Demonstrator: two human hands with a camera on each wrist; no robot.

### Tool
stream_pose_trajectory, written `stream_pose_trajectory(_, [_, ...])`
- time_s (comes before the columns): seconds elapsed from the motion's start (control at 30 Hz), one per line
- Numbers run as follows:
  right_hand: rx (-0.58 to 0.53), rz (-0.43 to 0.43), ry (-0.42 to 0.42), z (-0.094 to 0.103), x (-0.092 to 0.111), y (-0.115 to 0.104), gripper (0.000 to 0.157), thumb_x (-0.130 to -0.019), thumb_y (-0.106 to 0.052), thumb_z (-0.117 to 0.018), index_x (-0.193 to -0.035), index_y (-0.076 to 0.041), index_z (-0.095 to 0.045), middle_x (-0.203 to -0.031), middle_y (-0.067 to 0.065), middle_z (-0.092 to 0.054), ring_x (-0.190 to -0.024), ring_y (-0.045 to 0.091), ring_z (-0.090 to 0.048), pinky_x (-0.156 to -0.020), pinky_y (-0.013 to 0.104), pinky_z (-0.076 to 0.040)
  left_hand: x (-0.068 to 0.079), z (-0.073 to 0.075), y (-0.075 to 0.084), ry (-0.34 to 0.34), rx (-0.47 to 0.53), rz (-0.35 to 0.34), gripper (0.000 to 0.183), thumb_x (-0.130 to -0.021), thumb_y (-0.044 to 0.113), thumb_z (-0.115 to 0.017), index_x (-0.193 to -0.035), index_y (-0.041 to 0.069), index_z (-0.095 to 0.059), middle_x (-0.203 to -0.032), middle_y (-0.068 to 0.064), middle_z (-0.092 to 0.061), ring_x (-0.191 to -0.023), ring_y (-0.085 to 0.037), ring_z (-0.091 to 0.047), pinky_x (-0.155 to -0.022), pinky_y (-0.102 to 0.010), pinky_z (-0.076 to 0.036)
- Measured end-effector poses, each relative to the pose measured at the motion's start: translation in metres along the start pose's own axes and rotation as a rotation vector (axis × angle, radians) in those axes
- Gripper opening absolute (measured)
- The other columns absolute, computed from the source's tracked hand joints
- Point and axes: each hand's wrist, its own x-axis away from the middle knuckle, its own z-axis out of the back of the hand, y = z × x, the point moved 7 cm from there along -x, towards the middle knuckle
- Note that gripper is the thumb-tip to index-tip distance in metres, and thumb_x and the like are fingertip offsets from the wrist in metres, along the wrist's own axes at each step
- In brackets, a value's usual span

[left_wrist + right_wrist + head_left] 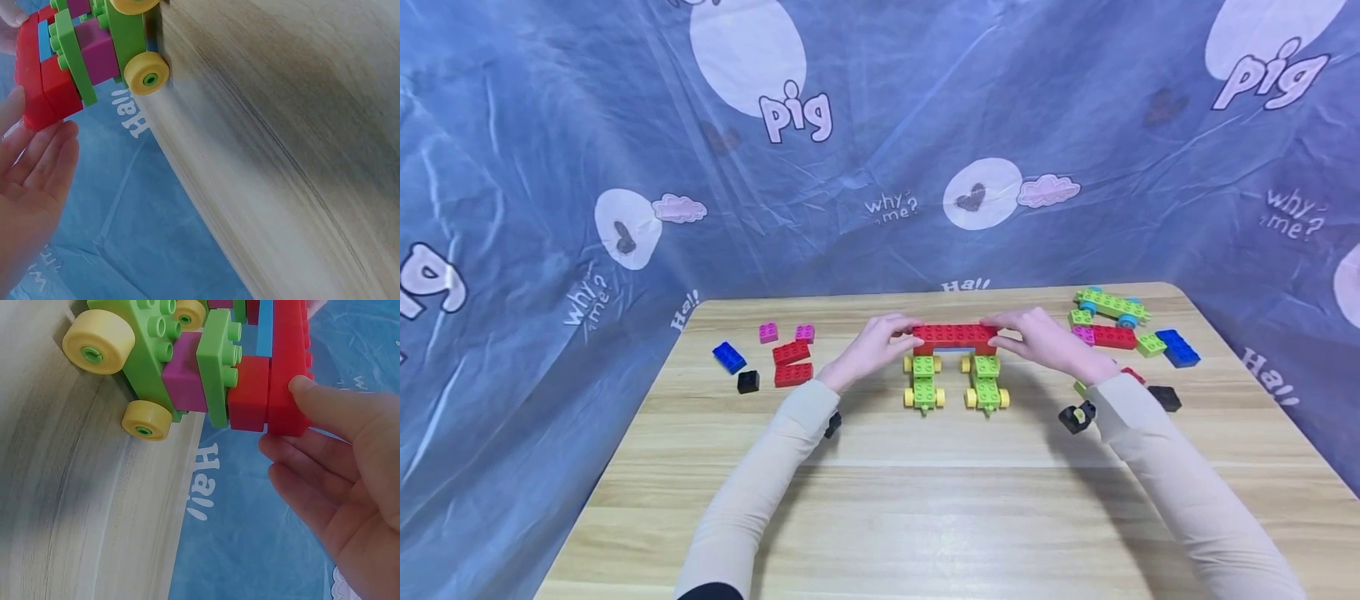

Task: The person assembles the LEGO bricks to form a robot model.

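A long red building brick point(955, 335) lies across the top of a structure standing on two green wheeled bases point(922, 393) with yellow wheels point(147, 73). Stacked between them are a magenta brick point(185, 372), a green plate point(215, 369), a shorter red brick point(249, 394) and a blue piece point(264, 328). My left hand point(874, 348) pinches the long brick's left end between thumb and fingers. At the opposite end, my right hand point(1041, 340) grips it likewise, thumb on the studded top side and fingertips at its end.
Left on the wooden table point(880, 517) lie a blue brick point(729, 357), a black brick point(748, 382), red bricks point(793, 375) and pink bricks point(768, 333). A green car base point(1111, 306) stands back right, near another blue brick point(1177, 348) and a black piece point(1077, 417). Patterned blue cloth point(880, 142) hangs behind.
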Motion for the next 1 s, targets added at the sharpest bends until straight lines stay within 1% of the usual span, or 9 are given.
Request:
stream_pose_trajectory(0.23, [0.004, -0.01, 0.009, 0.0002, 0.0003, -0.0002, 0.035, -0.086, -0.017, -0.067, -0.118, -0.001, -0.063, -0.115, 0.017, -0.067, -0.101, 0.031, -0.067, -0.087, 0.044, -0.055, -0.0011, 0.002, 0.0021, -0.004, -0.021, 0.004, 0.039, -0.09, 0.026, -0.062, -0.124, 0.007, -0.06, -0.122, -0.009, -0.064, -0.111, -0.02, -0.061, -0.097, -0.029, -0.051])
stream_pose_trajectory(0.43, [0.037, 0.013, 0.049, -0.0005, 0.0021, -0.0021, 0.036, -0.086, -0.018, -0.067, -0.117, -0.001, -0.064, -0.111, 0.017, -0.069, -0.092, 0.03, -0.069, -0.084, 0.044, -0.056, -0.0012, 0.0027, 0.0022, -0.003, -0.032, 0.014, 0.038, -0.09, 0.025, -0.062, -0.123, 0.007, -0.06, -0.122, -0.009, -0.064, -0.111, -0.02, -0.061, -0.098, -0.029, -0.05])
stream_pose_trajectory(0.53, [0.04, 0.029, 0.071, -0.0007, 0.0028, -0.0024, 0.036, -0.085, -0.017, -0.068, -0.116, 0.0, -0.064, -0.109, 0.017, -0.069, -0.088, 0.029, -0.07, -0.081, 0.044, -0.057, -0.0008, 0.0024, 0.0024, 0.001, -0.032, 0.009, 0.039, -0.09, 0.025, -0.062, -0.123, 0.005, -0.06, -0.122, -0.009, -0.064, -0.111, -0.02, -0.061, -0.099, -0.03, -0.05])
stream_pose_trajectory(0.63, [0.033, 0.033, 0.084, -0.0009, 0.004, -0.0015, 0.035, -0.085, -0.016, -0.068, -0.116, -0.001, -0.064, -0.108, 0.017, -0.07, -0.085, 0.028, -0.071, -0.08, 0.043, -0.057, -0.0003, 0.002, 0.0026, 0.001, -0.031, 0.006, 0.039, -0.09, 0.026, -0.061, -0.124, 0.006, -0.059, -0.123, -0.009, -0.064, -0.112, -0.02, -0.061, -0.1, -0.03, -0.049])
stream_pose_trajectory(0.87, [0.024, 0.032, 0.089, -0.0023, 0.0057, -0.0019, 0.035, -0.085, -0.015, -0.067, -0.117, -0.001, -0.064, -0.108, 0.018, -0.069, -0.082, 0.027, -0.071, -0.078, 0.042, -0.058, 0.0005, 0.0011, 0.0025, 0.004, -0.031, 0.009, 0.038, -0.09, 0.026, -0.061, -0.125, 0.009, -0.059, -0.123, -0.008, -0.064, -0.111, -0.019, -0.061, -0.099, -0.029, -0.05])
stream_pose_trajectory(1.0, [0.028, 0.022, 0.093, -0.0032, 0.0063, -0.0015, 0.035, -0.085, -0.014, -0.068, -0.117, -0.001, -0.064, -0.108, 0.018, -0.069, -0.082, 0.027, -0.071, -0.077, 0.042, -0.058, 0.0012, 0.0008, 0.0037, 0.004, -0.028, 0.011, 0.039, -0.09, 0.026, -0.061, -0.125, 0.009, -0.059, -0.122, -0.009, -0.064, -0.11, -0.019, -0.062, -0.098, -0.03, -0.05])
